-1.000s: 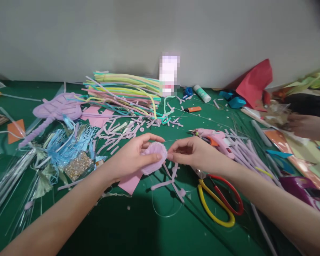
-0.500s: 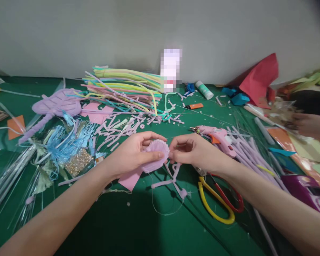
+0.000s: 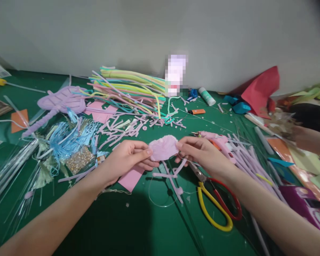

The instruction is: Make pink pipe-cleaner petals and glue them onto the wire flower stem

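Now the pink fluffy shell is tipped up flat; left hand and right hand both pinch its edges with closed fingers.

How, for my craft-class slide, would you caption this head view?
Left hand and right hand hold a lilac fuzzy fan over a green table littered with pipe cleaners.

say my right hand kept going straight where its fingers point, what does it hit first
The right hand points left and already pinches the pink fan-shaped piece; pushing on, it would probably meet the left hand gripping the piece's other edge, though depth is unclear.
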The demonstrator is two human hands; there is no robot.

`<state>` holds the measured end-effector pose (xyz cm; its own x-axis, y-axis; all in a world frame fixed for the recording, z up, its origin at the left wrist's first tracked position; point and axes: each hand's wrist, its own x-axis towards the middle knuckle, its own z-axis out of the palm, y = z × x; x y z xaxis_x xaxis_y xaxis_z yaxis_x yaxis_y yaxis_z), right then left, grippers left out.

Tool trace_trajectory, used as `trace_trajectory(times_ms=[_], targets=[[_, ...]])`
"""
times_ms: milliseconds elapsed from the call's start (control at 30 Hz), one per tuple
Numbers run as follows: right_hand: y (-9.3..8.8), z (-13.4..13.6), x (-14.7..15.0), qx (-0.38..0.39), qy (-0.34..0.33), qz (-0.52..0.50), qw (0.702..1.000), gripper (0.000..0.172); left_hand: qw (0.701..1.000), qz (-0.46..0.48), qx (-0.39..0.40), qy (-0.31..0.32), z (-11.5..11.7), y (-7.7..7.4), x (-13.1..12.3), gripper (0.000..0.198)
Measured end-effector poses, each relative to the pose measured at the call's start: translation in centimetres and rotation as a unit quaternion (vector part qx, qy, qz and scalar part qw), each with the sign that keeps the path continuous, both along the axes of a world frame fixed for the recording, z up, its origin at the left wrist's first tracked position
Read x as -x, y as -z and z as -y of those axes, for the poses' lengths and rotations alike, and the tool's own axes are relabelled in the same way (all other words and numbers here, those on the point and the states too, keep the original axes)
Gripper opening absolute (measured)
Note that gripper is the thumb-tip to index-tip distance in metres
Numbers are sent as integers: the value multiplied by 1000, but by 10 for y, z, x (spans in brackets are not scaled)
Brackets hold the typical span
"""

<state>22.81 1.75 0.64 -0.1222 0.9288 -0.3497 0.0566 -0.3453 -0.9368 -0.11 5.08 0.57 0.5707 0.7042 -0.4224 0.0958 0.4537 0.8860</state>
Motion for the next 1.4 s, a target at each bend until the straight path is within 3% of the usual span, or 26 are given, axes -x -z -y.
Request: trace_trajectory(times_ms=[233, 400, 567, 833, 1000, 1100, 1233, 1400], targets=[[10, 3, 5, -95, 15, 48, 994, 24, 1000, 1, -7, -14, 1, -3, 0, 19], [20, 0, 9, -35, -19, -16, 999, 33, 999, -19, -29, -34, -3, 2, 4, 26], [21, -5, 17, -44, -21, -20, 999, 28, 995, -49, -71, -42, -4, 4, 5, 22], [17, -6, 24, -7, -39, -34, 999, 29, 958, -155, -240, -31, -1, 7, 6, 18], [19, -5, 27, 19, -11, -70, 997, 33, 985, -91, -145, -16, -1, 11, 6, 18], [21, -5, 29, 31, -33, -83, 996, 34, 994, -63, -91, -15, -1, 13, 5, 23], [22, -4, 32, 37, -35, -83, 995, 38, 995, -63, -71, -40, 0, 14, 2, 26], [21, -1, 35, 36, -18, -77, 996, 32, 993, -85, -66, -53, 0, 12, 0, 28]])
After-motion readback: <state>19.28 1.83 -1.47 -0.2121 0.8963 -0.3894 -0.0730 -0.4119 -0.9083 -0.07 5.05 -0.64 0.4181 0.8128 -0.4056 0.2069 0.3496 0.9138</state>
